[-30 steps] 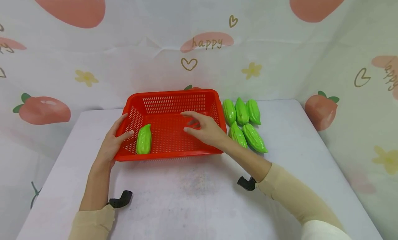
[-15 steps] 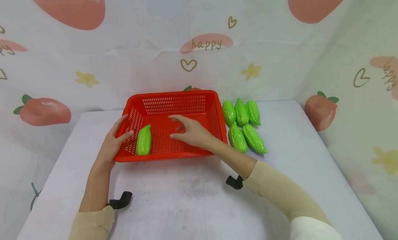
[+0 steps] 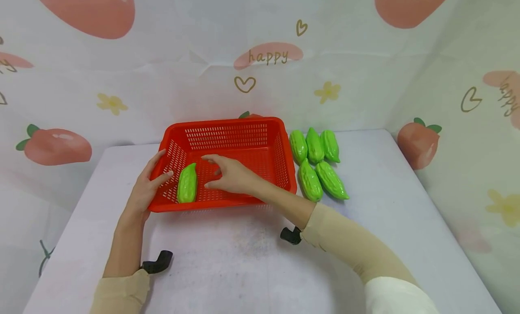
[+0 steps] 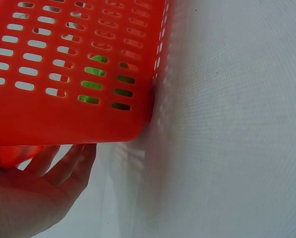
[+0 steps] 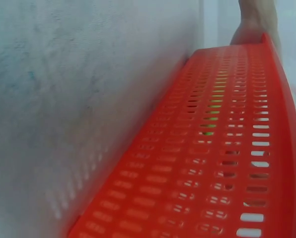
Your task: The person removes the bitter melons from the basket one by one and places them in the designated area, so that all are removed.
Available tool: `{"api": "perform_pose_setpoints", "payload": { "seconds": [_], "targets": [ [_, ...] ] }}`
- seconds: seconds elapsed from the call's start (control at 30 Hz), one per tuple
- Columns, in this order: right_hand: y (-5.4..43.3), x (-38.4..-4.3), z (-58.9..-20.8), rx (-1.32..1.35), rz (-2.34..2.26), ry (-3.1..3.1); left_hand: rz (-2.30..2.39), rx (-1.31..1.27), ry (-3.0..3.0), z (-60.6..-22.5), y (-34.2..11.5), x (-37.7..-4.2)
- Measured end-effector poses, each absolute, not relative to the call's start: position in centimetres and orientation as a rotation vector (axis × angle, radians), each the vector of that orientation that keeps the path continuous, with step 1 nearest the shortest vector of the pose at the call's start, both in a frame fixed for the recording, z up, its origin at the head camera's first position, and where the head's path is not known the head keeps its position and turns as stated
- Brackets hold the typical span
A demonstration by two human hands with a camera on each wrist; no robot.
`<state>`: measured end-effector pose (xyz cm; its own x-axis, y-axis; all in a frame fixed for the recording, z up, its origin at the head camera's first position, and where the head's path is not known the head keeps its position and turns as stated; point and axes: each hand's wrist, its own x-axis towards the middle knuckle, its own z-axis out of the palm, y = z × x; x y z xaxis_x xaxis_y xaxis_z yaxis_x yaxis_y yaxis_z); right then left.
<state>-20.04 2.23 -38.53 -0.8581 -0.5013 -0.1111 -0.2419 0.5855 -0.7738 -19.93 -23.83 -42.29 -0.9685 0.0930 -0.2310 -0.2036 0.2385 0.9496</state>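
Note:
A red slotted plastic basket [image 3: 260, 165] stands on the white table. Inside it, toward the left end, lies one bumpy green bitter melon [image 3: 187, 184]; strips of its green show through the slots in both wrist views. My left hand [image 3: 143, 192] holds the basket's left rim, with the thumb over the inner side and the fingers [image 4: 78, 171] along the outside under the lip. Over the inside of the basket is my right hand [image 3: 233, 175], its thumb and fingers spread apart with nothing between them, just right of the bitter melon.
Several more green bitter melons [image 3: 314, 146] lie in two rows close to the basket's right side. A white cloth backdrop [image 3: 195, 56] printed with strawberries rises behind the table [image 3: 227, 269]. Black pieces [image 3: 157, 262] are worn on both wrists.
My right hand has moved left across the basket, from its right half to near the bitter melon inside. The left hand stays on the rim, and the basket has not moved.

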Motion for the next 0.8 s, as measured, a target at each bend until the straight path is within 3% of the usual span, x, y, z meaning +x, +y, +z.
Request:
{"api": "perform_pose_setpoints", "payload": {
  "seconds": [0.8],
  "targets": [
    [-2.1,-22.6,-39.9,-0.534,-0.929,2.443,1.797,-0.076,2.267,-42.2,-23.9,-19.9]
  ]
}}
